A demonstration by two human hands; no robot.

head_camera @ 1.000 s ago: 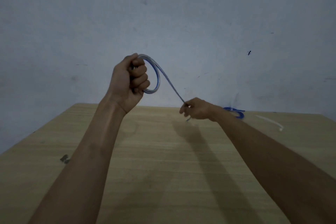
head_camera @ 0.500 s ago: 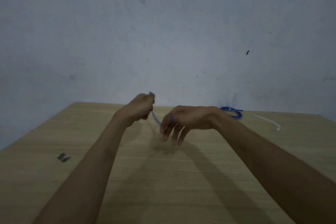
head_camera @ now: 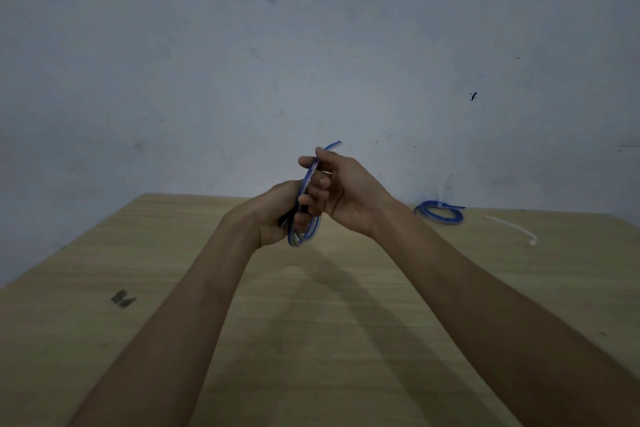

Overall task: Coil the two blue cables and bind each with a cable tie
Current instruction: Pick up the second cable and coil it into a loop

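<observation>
Blue flat cable (head_camera: 307, 180), glossy plastic jacket, is wound into a small oval coil and held up off the table between both your hands, about centre frame. Left hand (head_camera: 273, 215) has its fingers curled round the lower half of the coil, clamping the turns together. Right hand (head_camera: 346, 194) is on the upper half, thumb and fingers (head_camera: 313, 199) pinching the strands, and the free cable end (head_camera: 333, 144) pokes up and to the right past the thumb. The coil stands roughly on edge, long axis near vertical with a slight tilt. My read: coiling is about done and binding comes next, so what matters is where the tie is. The loose white plastic cable tie (head_camera: 512, 228) lies flat on the pale wood-grain table (head_camera: 311, 340), well off to the right of your right hand, long axis running diagonally, with what looks like its head at the nearer right end. Right hand is clearly closer, so I'd hold the coil with the left alone and reach with the right; the jacket looks springy, so the turns may pop open if you slacken. Between hand and tie sits the second blue cable coil (head_camera: 439, 214), flat on the table near the wall, a white tie round it with its tail sticking up, so it appears bound. Small dark object (head_camera: 123, 298) at far left, can't tell what.
</observation>
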